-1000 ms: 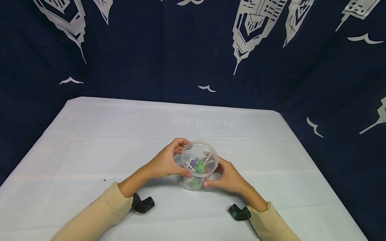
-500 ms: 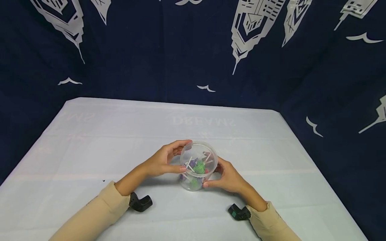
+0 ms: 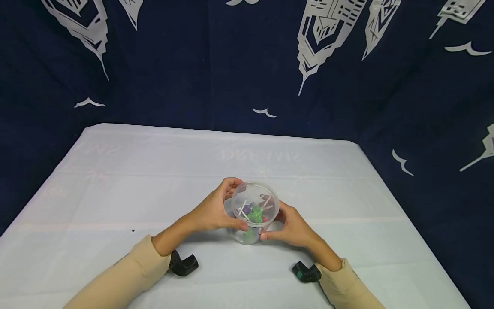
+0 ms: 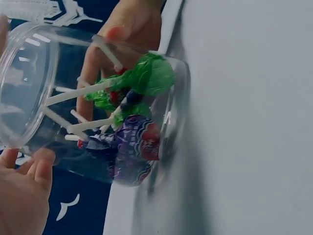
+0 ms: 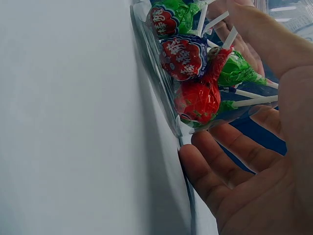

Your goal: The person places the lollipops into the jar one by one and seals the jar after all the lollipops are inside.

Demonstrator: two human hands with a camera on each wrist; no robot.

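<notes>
A clear round plastic jar (image 3: 248, 189) stands upright on the white tabletop, held between both hands. My left hand (image 3: 212, 213) grips its upper part from the left, thumb in front just below the rim and fingers behind. From the right, my right hand (image 3: 296, 227) holds the lower wall, thumb in front. Several wrapped lollipops lie inside, with white sticks pointing various ways. A purple lollipop (image 4: 134, 147) and a green lollipop (image 4: 154, 76) show in the left wrist view. A red lollipop (image 5: 198, 100) shows through the wall in the right wrist view.
The white cloth-covered table (image 3: 115, 193) extends around the jar. Behind it hangs a dark blue curtain (image 3: 173, 64) with white building and bird prints. Black wrist devices are strapped at the left sleeve (image 3: 127, 270) and the right sleeve (image 3: 349, 283). A tiny dark speck (image 3: 133, 231) lies on the left.
My left hand first slid left along the rim with straighter fingers, then came back right, its thumb now a little lower across the front. The right hand and jar stay nearly still.
</notes>
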